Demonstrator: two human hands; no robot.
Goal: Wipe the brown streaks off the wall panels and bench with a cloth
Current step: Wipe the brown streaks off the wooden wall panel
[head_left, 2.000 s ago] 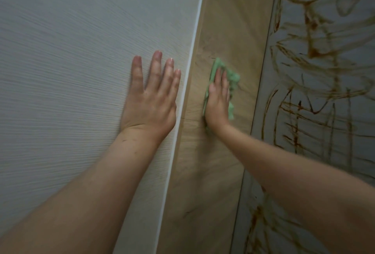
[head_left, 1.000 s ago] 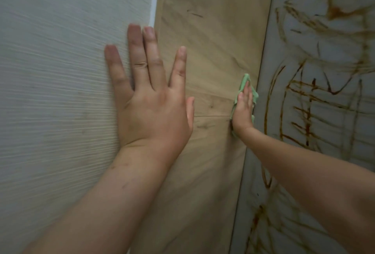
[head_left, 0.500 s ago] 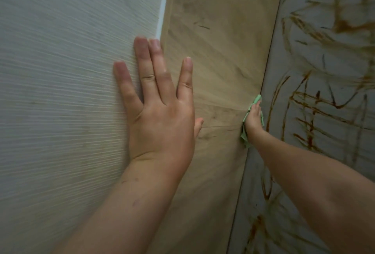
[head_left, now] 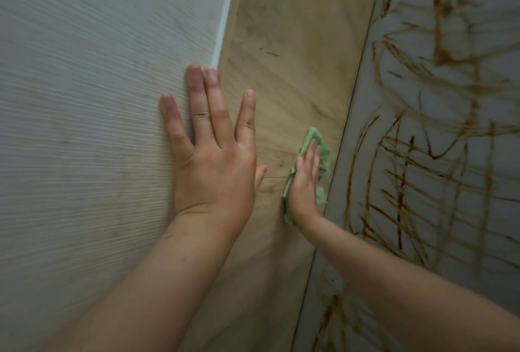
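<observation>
Head view: our right hand, fingers flat, presses the green cloth on the tan panel, now shifted toward 9 o'clock off the seam it hugged earlier. Our left hand stays spread flat; brown streaks remain at 3 o'clock.

1. The left hand lies flat with spread fingers across the white trim strip. It lies partly on the pale ribbed panel and partly on the tan wood panel, and it blocks the way left of the green cloth.
2. The right hand presses the green cloth on the tan wood panel, just beside the seam to the grey panel.
3. Between the left thumb and the green cloth only a narrow band of wood is open.
4. Above the green cloth, the tan wood panel is open up to the top edge.
5. To the right, the grey panel with its brown streaks is open; the right forearm crosses its lower part.
</observation>
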